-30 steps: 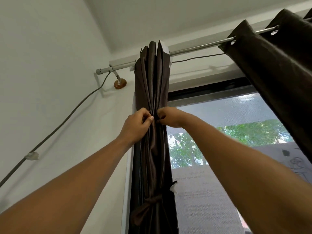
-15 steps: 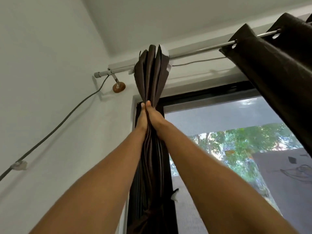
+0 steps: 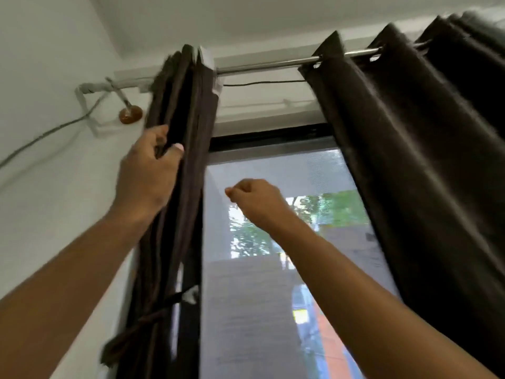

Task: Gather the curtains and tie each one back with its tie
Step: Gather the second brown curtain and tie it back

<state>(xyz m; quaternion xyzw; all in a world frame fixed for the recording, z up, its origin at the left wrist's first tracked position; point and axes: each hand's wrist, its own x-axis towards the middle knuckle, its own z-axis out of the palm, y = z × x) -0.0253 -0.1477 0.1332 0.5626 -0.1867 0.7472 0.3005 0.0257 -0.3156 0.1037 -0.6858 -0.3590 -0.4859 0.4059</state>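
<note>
The left curtain (image 3: 191, 165) hangs bunched into a narrow column at the left edge of the window (image 3: 273, 283), and low down its tie (image 3: 153, 315) already cinches it, so this one looks done apart from tidying. That tidying seems to be the step in hand: the left hand (image 3: 149, 176) is up near the top of the bundle, its fingers (image 3: 161, 132) and thumb clamped on a few outer folds just below the rod (image 3: 267, 65). The right hand (image 3: 257, 201) is clear of the fabric in front of the glass, fingers curled together on nothing. The right curtain (image 3: 410, 165) is spread along the rod, hanging loose (no tie on it shows in this view). The next move probably calls for letting go of the left folds, reaching both hands across to the right curtain, sliding its pleats together toward the far end, then finding its tie.
</note>
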